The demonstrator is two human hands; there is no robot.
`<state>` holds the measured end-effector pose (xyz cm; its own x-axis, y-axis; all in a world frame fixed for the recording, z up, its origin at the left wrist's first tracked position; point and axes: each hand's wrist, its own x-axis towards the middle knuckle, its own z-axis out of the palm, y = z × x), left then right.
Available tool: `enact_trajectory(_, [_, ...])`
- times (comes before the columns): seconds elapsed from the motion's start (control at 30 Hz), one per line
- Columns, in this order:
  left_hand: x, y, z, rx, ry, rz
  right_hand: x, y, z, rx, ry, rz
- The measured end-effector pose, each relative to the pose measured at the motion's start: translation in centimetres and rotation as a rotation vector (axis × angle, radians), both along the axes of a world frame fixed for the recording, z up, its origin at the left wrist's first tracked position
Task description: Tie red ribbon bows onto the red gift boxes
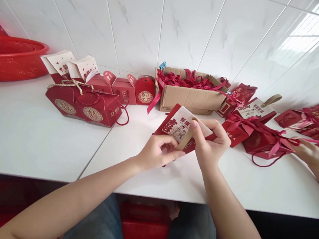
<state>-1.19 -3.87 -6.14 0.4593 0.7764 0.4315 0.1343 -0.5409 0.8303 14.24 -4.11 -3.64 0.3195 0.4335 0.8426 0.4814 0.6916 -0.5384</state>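
A red and white gift box (179, 119) with printed figures is held tilted above the white table, between my two hands. A beige strap handle (185, 140) runs across its near side. The fingers of my left hand (159, 151) are closed at the strap's lower end, by the box's edge. My right hand (211, 141) grips the box's right side, its thumb pressed on the strap's upper end. Its fingertips behind the box are hidden. Just beyond the box stands an open cardboard box (191, 97) full of dark red ribbons (186, 79).
Red gift boxes with rope handles (84, 105) stand at the left, near a red plastic basket (11, 60). Ribbon-tied red boxes (264, 140) sit at the right, where another person's hand (309, 153) touches a ribbon. A tiled wall (137, 28) rises behind the table (50, 144).
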Motion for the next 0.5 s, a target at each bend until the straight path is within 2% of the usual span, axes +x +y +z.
enact_trajectory(0.07, [-0.6,0.3,0.8,-0.103,-0.07,0.032,0.4,0.3,0.1,-0.047,0.076,-0.021])
enact_trajectory(0.17, [-1.9,0.9,1.9,-0.141,-0.166,0.11,0.9,0.6,0.3,-0.089,0.129,-0.017])
enact_trajectory(0.27, [-3.2,1.8,2.5,-0.093,-0.305,0.235,0.9,0.5,0.4,-0.082,0.053,0.022])
enact_trajectory(0.37, [-4.3,2.7,3.6,0.022,-0.503,0.342,0.3,0.2,0.5,-0.013,-0.112,0.127])
enact_trajectory(0.43, [-4.6,3.0,5.1,0.066,-0.631,0.334,-0.1,-0.1,0.3,0.073,-0.257,0.211])
enact_trajectory(0.5, [-4.2,2.9,7.1,0.067,-0.653,0.25,-0.5,-0.2,0.1,0.172,-0.367,0.246])
